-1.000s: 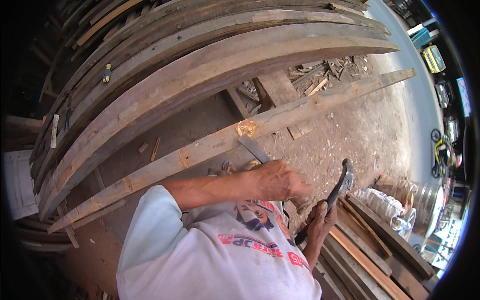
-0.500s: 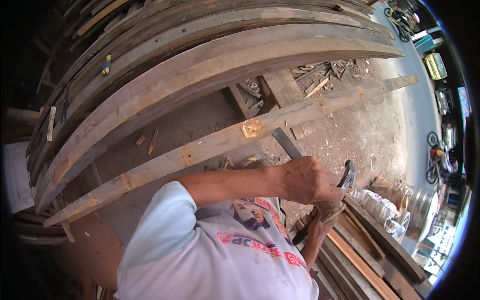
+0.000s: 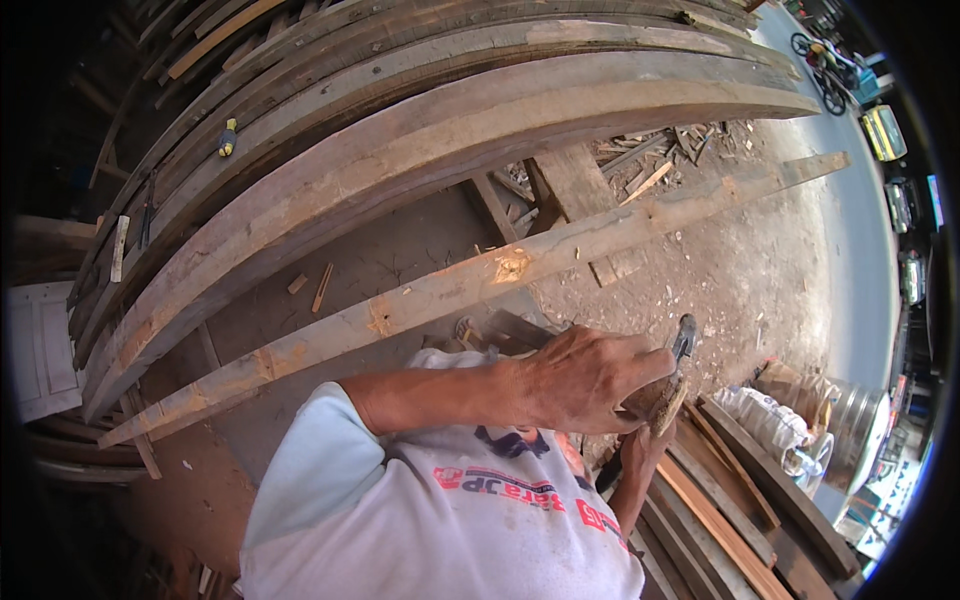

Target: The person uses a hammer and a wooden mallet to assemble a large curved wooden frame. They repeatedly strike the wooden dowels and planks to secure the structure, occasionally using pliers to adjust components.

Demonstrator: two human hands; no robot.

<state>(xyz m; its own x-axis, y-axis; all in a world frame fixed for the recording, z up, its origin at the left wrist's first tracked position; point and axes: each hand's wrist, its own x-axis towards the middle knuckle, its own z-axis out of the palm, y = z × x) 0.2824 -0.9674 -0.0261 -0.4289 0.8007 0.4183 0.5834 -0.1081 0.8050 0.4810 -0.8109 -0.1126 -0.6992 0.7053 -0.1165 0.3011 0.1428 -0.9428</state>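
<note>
Chisel [image 3: 522, 328] clasped in the left hand [image 3: 595, 380], its blade on the near side of the long narrow timber [image 3: 445, 290]; right hand [image 3: 636, 464], partly hidden, wraps the claw hammer [image 3: 685, 338], also this side of the timber. A pale gouge [image 3: 512, 265] marks the timber's face, a thick beam [image 3: 400, 152] lies beyond.

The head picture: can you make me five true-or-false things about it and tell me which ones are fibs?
1. The right hand holds a hammer. True.
2. The left hand is empty. False: it holds a chisel.
3. The long plank has a pale chipped patch. True.
4. The shirt is plain green. False: it is pale, with printing on it.
5. A small yellow-and-dark thing lies on the wooden beams. True.
</note>
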